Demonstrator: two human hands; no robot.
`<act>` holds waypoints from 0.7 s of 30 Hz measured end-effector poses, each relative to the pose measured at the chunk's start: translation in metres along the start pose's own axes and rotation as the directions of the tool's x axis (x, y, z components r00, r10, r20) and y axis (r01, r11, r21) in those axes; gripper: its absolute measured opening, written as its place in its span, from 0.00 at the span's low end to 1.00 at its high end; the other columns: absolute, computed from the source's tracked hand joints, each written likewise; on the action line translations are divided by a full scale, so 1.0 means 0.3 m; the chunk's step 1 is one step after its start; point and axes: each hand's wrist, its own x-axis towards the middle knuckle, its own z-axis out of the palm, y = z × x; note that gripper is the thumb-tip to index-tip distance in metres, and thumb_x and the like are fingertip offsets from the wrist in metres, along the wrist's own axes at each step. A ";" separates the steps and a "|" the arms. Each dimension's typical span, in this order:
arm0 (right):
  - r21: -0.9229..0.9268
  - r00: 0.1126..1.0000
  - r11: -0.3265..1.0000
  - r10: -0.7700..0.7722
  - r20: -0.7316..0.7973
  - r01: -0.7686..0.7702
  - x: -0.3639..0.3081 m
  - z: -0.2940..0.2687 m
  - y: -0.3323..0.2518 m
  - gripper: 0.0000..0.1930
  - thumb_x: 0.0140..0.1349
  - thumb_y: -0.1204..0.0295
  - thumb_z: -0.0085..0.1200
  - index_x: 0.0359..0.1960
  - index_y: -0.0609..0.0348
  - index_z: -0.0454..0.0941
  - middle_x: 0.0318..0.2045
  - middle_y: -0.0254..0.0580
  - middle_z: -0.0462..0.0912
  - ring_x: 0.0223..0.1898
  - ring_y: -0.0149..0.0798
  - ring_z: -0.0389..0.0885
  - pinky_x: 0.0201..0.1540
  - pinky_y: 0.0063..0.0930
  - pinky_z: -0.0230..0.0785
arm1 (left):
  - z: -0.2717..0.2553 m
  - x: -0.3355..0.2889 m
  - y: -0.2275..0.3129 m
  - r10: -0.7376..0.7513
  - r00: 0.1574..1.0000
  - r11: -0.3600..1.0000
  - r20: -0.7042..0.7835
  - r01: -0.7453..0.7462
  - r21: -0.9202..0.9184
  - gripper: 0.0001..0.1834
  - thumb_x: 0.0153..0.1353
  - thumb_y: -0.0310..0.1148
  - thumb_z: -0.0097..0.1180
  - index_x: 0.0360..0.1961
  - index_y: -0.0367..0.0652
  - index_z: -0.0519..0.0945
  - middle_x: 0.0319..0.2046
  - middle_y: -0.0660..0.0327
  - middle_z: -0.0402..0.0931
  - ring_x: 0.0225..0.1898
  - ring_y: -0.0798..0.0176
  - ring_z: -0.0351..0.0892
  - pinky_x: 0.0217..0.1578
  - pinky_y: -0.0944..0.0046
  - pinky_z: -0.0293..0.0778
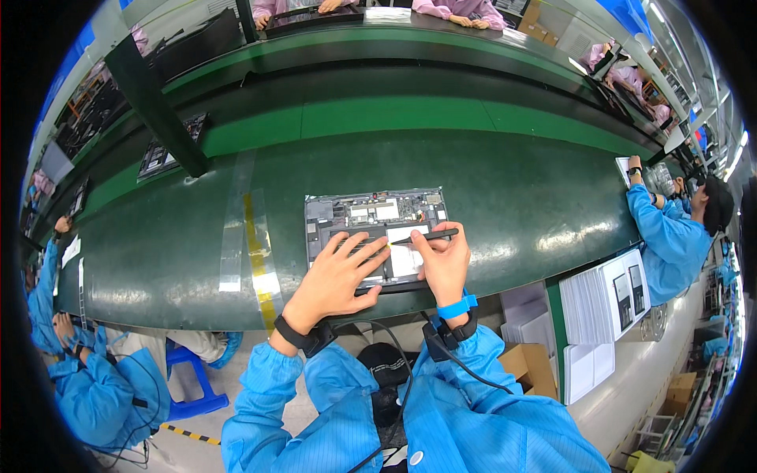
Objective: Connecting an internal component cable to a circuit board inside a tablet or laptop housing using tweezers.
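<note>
An opened laptop base point(321, 211) lies on the green bench in front of me, its circuit board point(374, 210) and inner parts bare along the far side. My left hand point(335, 277) rests on its near left part, fingers spread over the dark battery area. Pinched in my right hand point(446, 266) is a pair of black tweezers point(438, 235). Their tips point left, close to a tiny yellow spot beside my left fingertips, above a white panel point(404, 258) in the laptop. The exact contact of the tips is too small to tell.
Clear and yellow tape strips point(254, 236) cross the bench on the left. Another opened laptop point(162, 158) lies beyond, near a dark post point(154, 106). White trays point(591, 307) are stacked at right, above a cardboard box point(530, 367). Co-workers sit on both sides and opposite.
</note>
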 end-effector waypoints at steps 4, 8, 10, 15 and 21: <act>-0.008 1.000 1.000 -0.002 -0.011 0.002 0.003 -0.005 0.017 0.18 0.58 0.73 0.66 0.40 0.65 0.67 0.22 0.47 0.85 0.13 0.28 0.77 0.11 0.24 0.64 | 0.011 0.004 -0.001 0.008 1.000 1.000 0.010 -0.008 0.009 0.32 0.52 0.43 0.58 0.60 0.46 0.75 0.63 0.60 0.70 0.62 0.51 0.67 0.64 0.46 0.60; -0.033 1.000 0.999 -0.024 -0.015 0.023 0.010 -0.006 0.005 0.19 0.58 0.73 0.66 0.41 0.64 0.66 0.23 0.47 0.85 0.14 0.28 0.77 0.11 0.24 0.64 | 0.001 0.010 -0.005 0.046 0.999 0.998 0.015 -0.046 0.030 0.33 0.52 0.44 0.58 0.60 0.43 0.75 0.62 0.60 0.71 0.61 0.52 0.68 0.63 0.47 0.61; -0.038 1.000 0.999 -0.021 -0.015 0.020 0.018 -0.015 0.008 0.19 0.58 0.73 0.66 0.41 0.64 0.66 0.24 0.47 0.85 0.15 0.28 0.78 0.10 0.24 0.64 | 0.003 0.020 -0.007 0.054 0.998 0.998 0.027 -0.055 0.027 0.32 0.52 0.44 0.58 0.59 0.42 0.75 0.62 0.59 0.71 0.60 0.53 0.69 0.63 0.47 0.61; 0.107 0.994 0.989 -0.100 -0.044 0.104 0.051 -0.045 0.019 0.16 0.62 0.75 0.63 0.44 0.63 0.67 0.32 0.48 0.85 0.25 0.31 0.84 0.20 0.19 0.69 | -0.016 0.041 0.006 0.111 0.993 0.991 0.045 -0.114 0.065 0.33 0.55 0.45 0.55 0.60 0.39 0.72 0.60 0.56 0.73 0.58 0.54 0.71 0.61 0.48 0.62; 0.177 0.943 0.979 -0.154 0.296 0.104 0.086 0.041 -0.108 0.10 0.62 0.75 0.63 0.43 0.65 0.79 0.37 0.43 0.86 0.36 0.34 0.86 0.34 0.20 0.74 | -0.020 -0.016 0.070 0.044 0.996 0.994 -0.074 -0.036 0.104 0.29 0.58 0.40 0.54 0.59 0.39 0.73 0.58 0.55 0.74 0.59 0.56 0.71 0.60 0.50 0.64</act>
